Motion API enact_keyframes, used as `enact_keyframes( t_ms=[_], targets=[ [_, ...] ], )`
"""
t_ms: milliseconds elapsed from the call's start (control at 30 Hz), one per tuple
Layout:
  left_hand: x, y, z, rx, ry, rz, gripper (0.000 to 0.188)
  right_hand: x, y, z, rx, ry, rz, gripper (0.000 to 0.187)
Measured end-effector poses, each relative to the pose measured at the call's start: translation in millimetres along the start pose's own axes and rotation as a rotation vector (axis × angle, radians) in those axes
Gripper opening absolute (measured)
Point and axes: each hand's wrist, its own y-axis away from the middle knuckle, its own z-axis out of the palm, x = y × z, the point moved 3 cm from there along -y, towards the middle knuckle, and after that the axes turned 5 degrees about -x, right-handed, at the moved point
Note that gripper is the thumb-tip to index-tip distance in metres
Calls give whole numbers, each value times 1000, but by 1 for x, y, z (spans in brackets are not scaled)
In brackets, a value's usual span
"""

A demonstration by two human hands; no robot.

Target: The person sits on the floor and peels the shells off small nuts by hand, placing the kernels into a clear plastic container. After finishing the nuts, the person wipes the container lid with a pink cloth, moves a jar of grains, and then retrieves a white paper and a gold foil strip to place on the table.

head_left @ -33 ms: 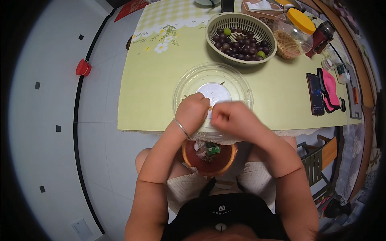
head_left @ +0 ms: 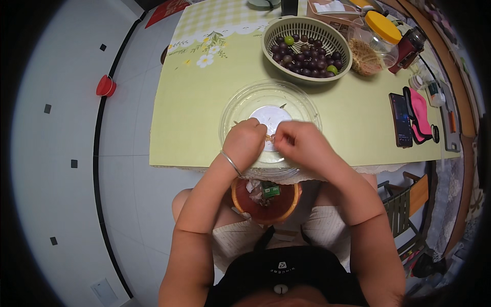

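Observation:
Both my hands are over a round clear plastic tray (head_left: 307, 102) at the table's near edge. My left hand (head_left: 245, 140), with a silver bangle on its wrist, is closed, its fingertips pinched around a small tan piece (head_left: 268, 137) too small to name. My right hand (head_left: 299, 140) is closed beside it, slightly smeared, its fingertips at that piece's right side. What the right fingers hold is hidden. In the tray lie a white round base (head_left: 279, 116) and a few small dark scraps.
Beyond the tray stands a colander (head_left: 343, 66) of dark and green grapes (head_left: 309, 59). To its right are a yellow-lidded jar (head_left: 368, 56) and a dark red flask (head_left: 407, 48). A phone (head_left: 400, 120) lies at the right. Below the table edge sits a bin (head_left: 266, 207) with scraps.
My right hand has shifted slightly up and right and shows less blur. The left hand stays put, still pinching the small tan piece.

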Motion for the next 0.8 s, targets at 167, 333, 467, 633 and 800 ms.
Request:
enact_keyframes(
  t_ms=[167, 333, 467, 633, 800],
  targets=[
    [-7, 1, 7, 2, 27, -64, 7, 16, -9, 7, -28, 258, 46, 13],
    [-1, 0, 0, 40, 193, -102, 6, 22, -9, 23, -14, 347, 9, 13],
    [-1, 0, 3, 7, 217, -122, 7, 27, -11, 29, 37, 374, -34, 10],
    [3, -2, -2, -58, 231, -106, 11, 29, -10, 33, 73, 391, -85, 8],
    [7, -1, 0, -59, 165, -136, 9, 25, -11, 33, 43, 412, -69, 9]
  ],
)
